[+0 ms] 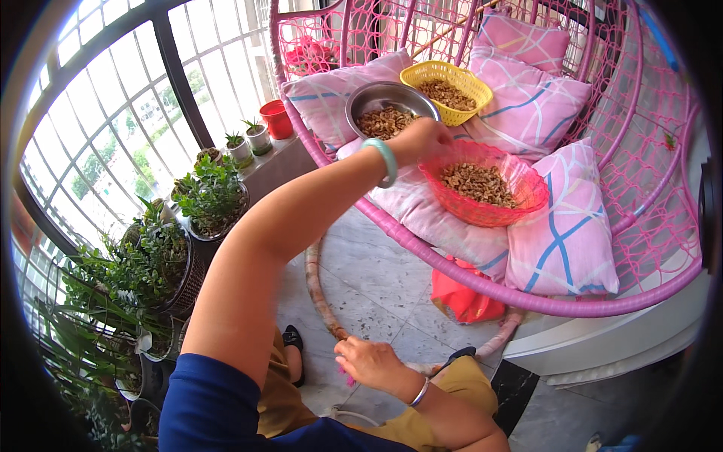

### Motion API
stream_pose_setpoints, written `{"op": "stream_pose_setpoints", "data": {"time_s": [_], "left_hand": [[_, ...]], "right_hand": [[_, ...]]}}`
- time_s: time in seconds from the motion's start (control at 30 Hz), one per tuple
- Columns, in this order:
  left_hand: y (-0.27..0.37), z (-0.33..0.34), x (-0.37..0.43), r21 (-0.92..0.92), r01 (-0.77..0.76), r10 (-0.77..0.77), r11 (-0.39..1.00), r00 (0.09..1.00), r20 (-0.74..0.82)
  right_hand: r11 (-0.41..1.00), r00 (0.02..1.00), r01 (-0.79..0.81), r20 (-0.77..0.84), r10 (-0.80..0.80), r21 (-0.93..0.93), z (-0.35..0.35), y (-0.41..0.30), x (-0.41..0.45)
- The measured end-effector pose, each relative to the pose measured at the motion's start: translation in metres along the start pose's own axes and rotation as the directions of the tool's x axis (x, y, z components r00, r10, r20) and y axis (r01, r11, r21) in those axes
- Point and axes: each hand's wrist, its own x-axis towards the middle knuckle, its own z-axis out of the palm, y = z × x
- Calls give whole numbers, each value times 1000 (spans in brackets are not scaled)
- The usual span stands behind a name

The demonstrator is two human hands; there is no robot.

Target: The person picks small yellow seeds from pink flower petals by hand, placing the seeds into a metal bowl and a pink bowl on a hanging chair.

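My left hand (425, 139), below a pale green bangle (384, 161), reaches between a stainless steel bowl (356, 101) and a translucent red plastic basket (486, 214). Its fingers are blurred and partly turned away, so any grip is hidden. Brown walnut pieces (385, 121) lie in the bowl, and smaller brown bits (480, 183) fill the bottom of the red basket. Behind them a yellow plastic basket (452, 117) holds more walnut pieces (446, 93). Low over my lap, my right hand (370, 364) wears a silver bracelet (419, 392); its fingers are curled and their tips unclear.
The containers rest on pink patterned cushions (556, 237) in a woven pink hanging chair (491, 296). A red bag (466, 296) sits beneath its rim. Potted plants (214, 198) line the barred window at left. Small debris dots the tiled floor (373, 305).
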Motion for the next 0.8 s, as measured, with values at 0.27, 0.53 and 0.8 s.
{"op": "stream_pose_setpoints", "data": {"time_s": [0.27,0.53,0.8], "left_hand": [[-18,49,54,219,-149,62,964,931,359],[-18,60,64,312,-206,-78,927,709,701],[-24,56,61,213,-38,-115,976,743,659]], "right_hand": [[993,994,104,25,-105,48,2,-13,2],[985,990,140,-36,-137,101,-2,-11,1],[993,995,98,-21,-97,70,-3,-3,-3]]}}
